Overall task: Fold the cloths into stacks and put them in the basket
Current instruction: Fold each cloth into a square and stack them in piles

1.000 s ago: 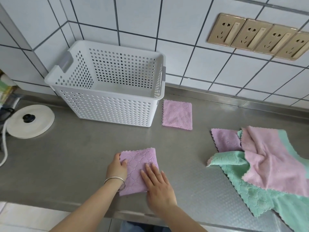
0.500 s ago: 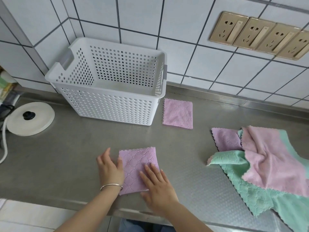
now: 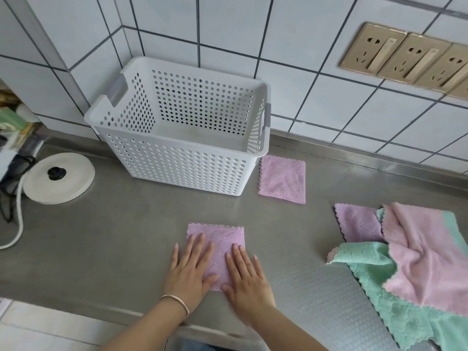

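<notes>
A folded lilac cloth (image 3: 222, 239) lies on the steel counter near its front edge. My left hand (image 3: 188, 269) and my right hand (image 3: 247, 279) both rest flat on its near half, fingers spread, gripping nothing. A second folded pink cloth (image 3: 282, 179) lies beside the right wall of the white perforated basket (image 3: 177, 168), which stands against the tiled wall with nothing visible inside. At the right lies a loose heap: a lilac cloth (image 3: 357, 224), a pink cloth (image 3: 425, 259) and a green cloth (image 3: 374, 269) overlapping.
A white round lid with a black knob (image 3: 58, 177) sits at the left, with a white cord (image 3: 17, 224) and dark cables beside it. Gold wall sockets (image 3: 405, 59) are at the upper right. The counter's front edge runs just under my wrists.
My left hand slid off to the cloth's left side, then came back flat onto it beside the right hand. The view moved slightly closer and lower.
</notes>
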The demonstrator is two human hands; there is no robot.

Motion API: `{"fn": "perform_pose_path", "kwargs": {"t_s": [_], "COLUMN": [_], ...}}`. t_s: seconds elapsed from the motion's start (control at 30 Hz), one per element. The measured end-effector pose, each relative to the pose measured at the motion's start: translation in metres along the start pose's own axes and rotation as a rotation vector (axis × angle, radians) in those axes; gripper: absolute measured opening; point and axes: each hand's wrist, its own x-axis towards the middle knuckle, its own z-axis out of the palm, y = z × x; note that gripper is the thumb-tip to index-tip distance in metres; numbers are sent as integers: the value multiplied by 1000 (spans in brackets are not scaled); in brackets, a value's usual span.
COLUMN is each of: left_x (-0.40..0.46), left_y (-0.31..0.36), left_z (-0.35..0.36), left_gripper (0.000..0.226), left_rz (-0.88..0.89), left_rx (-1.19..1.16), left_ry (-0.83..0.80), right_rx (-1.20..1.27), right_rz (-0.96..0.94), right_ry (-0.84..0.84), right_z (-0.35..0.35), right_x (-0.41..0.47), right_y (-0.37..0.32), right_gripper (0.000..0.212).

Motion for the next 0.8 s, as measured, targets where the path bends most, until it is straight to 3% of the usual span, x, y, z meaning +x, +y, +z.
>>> {"fn": "perform_pose_path", "kwargs": {"t_s": [0.1, 0.27, 0.37, 0.43, 0.57, 0.67, 0.8], "left_x": [14, 39, 57, 58, 70, 90, 123], "left_y": [-36, -108, -125, -132, -110, -50, 62], "left_z": [-4, -23, -37, -35, -38, -56, -72], "left_gripper": [69, 66, 66, 66, 60, 53, 44], "left_rz": [-54, -20, 45, 70, 182, 316, 515], "left_rx": [35, -26, -46, -25, -8, -29, -180], "left_ry": [-31, 2, -68, 18, 131, 182, 292], "right_rx": [30, 73, 79, 118, 250, 309, 281], "right_rz": [-7, -24, 11, -27, 36, 198, 708], "right_ry": [-70, -121, -249, -214, 72, 412, 797], "right_z": [-3, -19, -30, -34, -51, -63, -78], "right_x": [31, 93, 115, 116, 90, 46, -17], "right_y": [-25, -76, -86, -89, -39, 31, 141], "right_gripper": [71, 66, 69, 67, 57, 44, 27]}}
